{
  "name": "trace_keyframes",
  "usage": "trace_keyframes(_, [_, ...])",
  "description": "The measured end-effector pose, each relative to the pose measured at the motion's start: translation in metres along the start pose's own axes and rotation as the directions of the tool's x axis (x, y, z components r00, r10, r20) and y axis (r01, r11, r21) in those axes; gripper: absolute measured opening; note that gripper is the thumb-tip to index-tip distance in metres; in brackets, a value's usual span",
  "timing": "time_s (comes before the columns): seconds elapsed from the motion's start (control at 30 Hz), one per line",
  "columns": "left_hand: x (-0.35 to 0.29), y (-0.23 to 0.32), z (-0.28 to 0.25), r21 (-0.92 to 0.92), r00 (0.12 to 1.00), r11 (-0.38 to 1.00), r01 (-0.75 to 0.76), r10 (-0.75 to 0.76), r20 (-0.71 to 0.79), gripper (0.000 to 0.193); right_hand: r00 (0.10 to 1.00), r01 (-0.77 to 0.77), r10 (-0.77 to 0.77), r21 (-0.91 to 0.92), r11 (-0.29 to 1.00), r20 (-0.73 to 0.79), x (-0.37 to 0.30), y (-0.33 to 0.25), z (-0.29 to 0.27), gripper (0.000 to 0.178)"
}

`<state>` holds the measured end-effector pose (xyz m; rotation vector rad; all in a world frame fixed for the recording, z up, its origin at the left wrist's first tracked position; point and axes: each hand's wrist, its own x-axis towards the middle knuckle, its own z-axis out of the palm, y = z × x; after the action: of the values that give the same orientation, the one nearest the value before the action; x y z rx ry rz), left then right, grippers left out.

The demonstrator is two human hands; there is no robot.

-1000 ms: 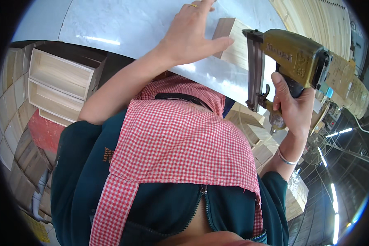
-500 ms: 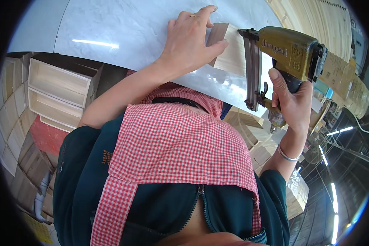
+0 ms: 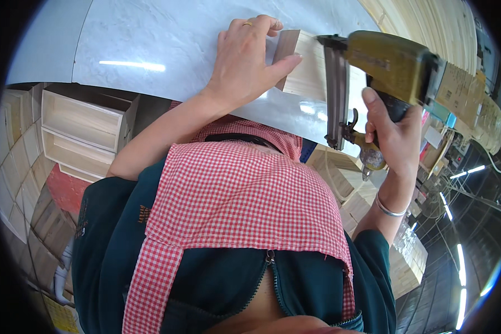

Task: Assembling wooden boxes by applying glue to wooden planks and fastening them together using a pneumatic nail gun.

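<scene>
My right hand [image 3: 395, 131] is wrapped round the black grip of a yellow-brown air nail gun [image 3: 381, 53], its long dark magazine standing in front of the grip. The gun's nose is over the right part of a small pale wooden piece [image 3: 309, 64]; whether it touches cannot be made out. That piece has a darker brown end face toward my left hand and lies on the grey-white tabletop [image 3: 161, 33]. My left hand [image 3: 242, 61] holds the piece at its left end, thumb across the brown face and bent fingers near its far corner.
Stacked pale boards [image 3: 434, 33] stand beyond the table at the right, with cardboard [image 3: 459, 92] near them. Under the table's left side are open wooden drawer boxes [image 3: 80, 114] and a red surface [image 3: 67, 189]. More wooden pieces [image 3: 339, 172] lie below the right edge.
Both hands have shifted slightly left together with the wooden piece and the nail gun. The gun's body is blurred by motion; both hands keep their holds.
</scene>
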<state>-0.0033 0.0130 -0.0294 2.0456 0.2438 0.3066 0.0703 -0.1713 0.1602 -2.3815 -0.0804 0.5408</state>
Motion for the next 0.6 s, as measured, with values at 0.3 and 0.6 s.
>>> trace_keyframes(0.3, [0.022,0.056,0.004,0.251,0.897,0.862,-0.441,0.414,0.156,0.064,0.988,-0.101,0.087,-0.11,0.989,-0.125,0.0,0.032,-0.05,0.028])
trace_keyframes(0.6, [0.041,0.087,0.067,0.351,0.832,0.791,-0.501,0.33,0.446,0.052,0.983,-0.132,0.126,-0.041,0.99,-0.131,-0.005,0.055,-0.064,0.03])
